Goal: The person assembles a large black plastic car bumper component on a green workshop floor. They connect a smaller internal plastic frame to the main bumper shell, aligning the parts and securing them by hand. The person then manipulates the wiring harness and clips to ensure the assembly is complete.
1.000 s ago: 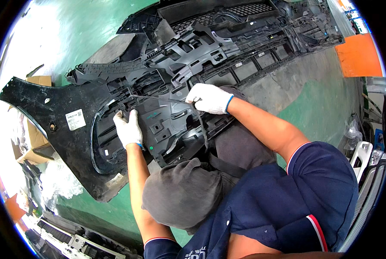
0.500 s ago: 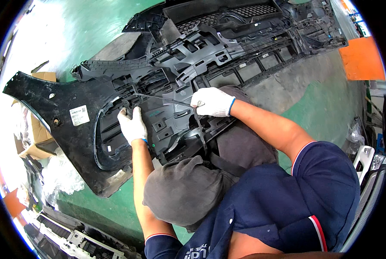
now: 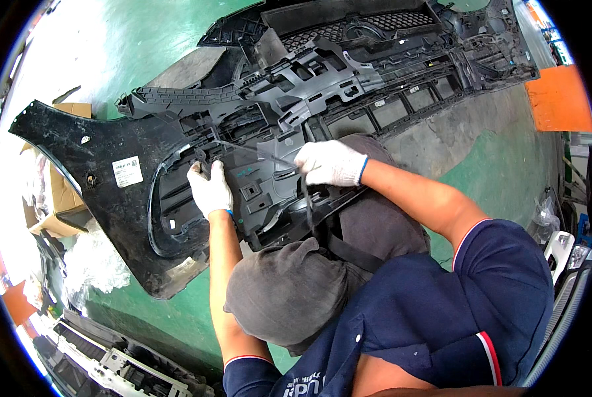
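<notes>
A black car bumper [image 3: 121, 205] lies with its inner side up in front of my bent knees. My right hand [image 3: 331, 163], in a white glove, is closed around a thin black cable [image 3: 248, 147]. The cable stretches left from this fist toward the other hand, and a length of it hangs below the fist. My left hand [image 3: 211, 188], also gloved, is at the bumper's inner side, thumb and fingers around a small dark piece [image 3: 202, 157] near the cable's far end. What exactly the fingertips hold is partly hidden.
A grey plastic bracket [image 3: 322, 83] and a mesh grille [image 3: 382, 23] belong to the bumper assembly. To the left are a cardboard box [image 3: 64, 198] and clear plastic wrapping [image 3: 101, 268]. An orange panel [image 3: 560, 99] stands at the right. Another car part [image 3: 117, 364] lies lower left.
The view has shifted slightly, so the bumper appears a little further right. Both hands keep nearly the same places on it, and the cable remains in my right hand.
</notes>
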Available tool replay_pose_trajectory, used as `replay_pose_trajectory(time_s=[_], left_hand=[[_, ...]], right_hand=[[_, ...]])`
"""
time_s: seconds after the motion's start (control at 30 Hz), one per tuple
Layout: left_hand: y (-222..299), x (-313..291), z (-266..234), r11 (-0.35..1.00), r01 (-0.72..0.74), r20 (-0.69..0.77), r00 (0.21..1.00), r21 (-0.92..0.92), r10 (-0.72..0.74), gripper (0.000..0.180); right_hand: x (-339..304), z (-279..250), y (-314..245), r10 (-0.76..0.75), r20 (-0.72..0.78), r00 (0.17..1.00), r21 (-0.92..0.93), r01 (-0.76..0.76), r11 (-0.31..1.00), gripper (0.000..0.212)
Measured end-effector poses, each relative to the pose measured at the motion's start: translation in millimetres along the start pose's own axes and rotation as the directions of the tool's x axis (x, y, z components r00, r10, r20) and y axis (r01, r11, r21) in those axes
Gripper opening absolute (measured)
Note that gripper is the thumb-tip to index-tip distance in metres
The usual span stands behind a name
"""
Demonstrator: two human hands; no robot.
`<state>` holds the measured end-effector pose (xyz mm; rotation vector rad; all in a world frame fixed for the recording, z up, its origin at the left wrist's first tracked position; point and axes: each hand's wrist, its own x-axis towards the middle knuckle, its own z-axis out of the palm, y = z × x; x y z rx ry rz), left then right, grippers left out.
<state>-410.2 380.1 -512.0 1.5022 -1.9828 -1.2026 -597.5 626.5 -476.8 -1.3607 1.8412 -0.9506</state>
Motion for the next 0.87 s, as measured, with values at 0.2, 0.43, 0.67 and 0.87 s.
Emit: replay_pose_trajectory(time_s=[0.2, 0.43, 0.67, 0.87], left_hand=[[-1.6, 1.5, 0.2, 1.0, -0.023, -0.019, 1.0, 0.009, 0.023, 0.063], [-20.2, 6.4, 1.6, 0.993, -0.048, 0.008, 0.999, -0.106, 0.049, 0.064], [-1.9, 3.3, -7.8, 0.999, -0.05, 0.029, 0.998, -0.015, 0.05, 0.064], [5.7, 4.2, -10.2, 0.98, -0.017, 0.07, 0.998, 0.199, 0.003, 0.074]], right_hand=[[10.1, 8.1, -1.5, -0.154, 0.014, 0.988, -0.134, 0.154, 0.979, 0.033], [50.0, 8.1, -18.9, -0.008, 0.159, 0.987, -0.115, 0.027, 0.993, 0.041], [140.5, 29.3, -34.9, -0.023, 0.091, 0.996, -0.287, 0.049, 0.957, 0.038], [187.6, 66.7, -15.8, -0.185, 0.055, 0.981, -0.398, 0.192, 0.897, 0.037]])
